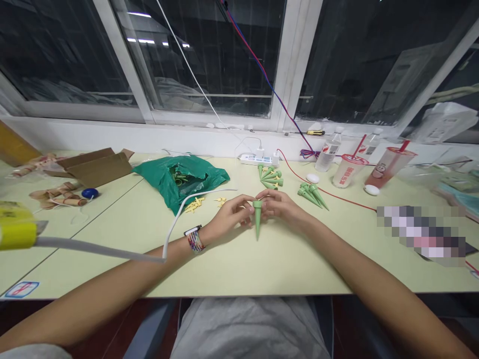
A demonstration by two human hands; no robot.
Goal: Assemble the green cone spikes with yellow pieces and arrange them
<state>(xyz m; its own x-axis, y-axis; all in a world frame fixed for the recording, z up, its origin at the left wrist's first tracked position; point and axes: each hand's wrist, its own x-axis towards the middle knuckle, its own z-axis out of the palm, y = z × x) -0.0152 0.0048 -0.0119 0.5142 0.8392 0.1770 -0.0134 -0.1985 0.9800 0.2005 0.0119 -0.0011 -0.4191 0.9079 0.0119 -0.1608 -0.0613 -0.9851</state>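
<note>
A green plastic plant-watering spike [257,218] hangs point down between my hands, its wide cap at the top. My left hand [236,210] closes its fingers around the cap from the left. From the right, my right hand [280,205] has its fingers bent at the same cap; their tips are partly hidden. Beyond my hands lie several green spikes with yellow valves [270,175]. To the right is a bunch of green spikes [313,195]. Small yellow valves [194,204] lie loose near my left wrist, beside an open green plastic bag [159,174] with green parts inside.
A white cable [170,234] crosses over my left forearm. At the back stand a power strip [255,160], a bottle [328,154] and drink cups [348,172]. A red cable [337,196] runs along the right. A cardboard box [99,169] and blue ball [90,192] are at left.
</note>
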